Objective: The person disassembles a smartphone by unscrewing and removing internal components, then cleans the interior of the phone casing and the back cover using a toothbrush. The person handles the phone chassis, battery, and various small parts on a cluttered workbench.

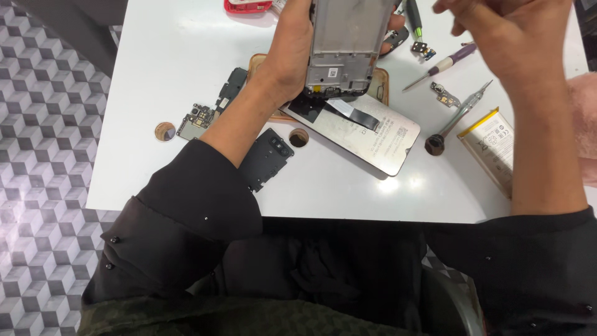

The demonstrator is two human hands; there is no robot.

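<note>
I see my left hand [295,53] wrapped around a stripped phone mid-frame [344,46], fingers curled behind it and closed on its left edge, holding it raised over the white table [155,50] with its bare inner side facing me. The frame's long axis runs away from me, top end cut off by the upper edge of the view, bottom end hanging just above the detached display panel [367,134]. That panel lies flat, back side up, slanted to the right, and a dark flex ribbon [351,113] lies across it up to the frame's lower end; whether the two are joined there I cannot tell

My right hand [504,31] hovers to the right of the frame and apart from it, fingers bent inward and drawn together. Whether they pinch something small is not visible, since the fingertips sit at the top edge. The left hand is the one on the frame; the right stands off its right edge

On the table to the right lie a purple-handled screwdriver [438,67], a slim metal tool with a round black end [457,118], a small circuit piece [444,95] and a flat battery [491,146]. To the left lie a green mainboard [198,119] and a black camera cover plate [267,158]. A wooden tray [380,84] is mostly hidden beneath the frame
</note>
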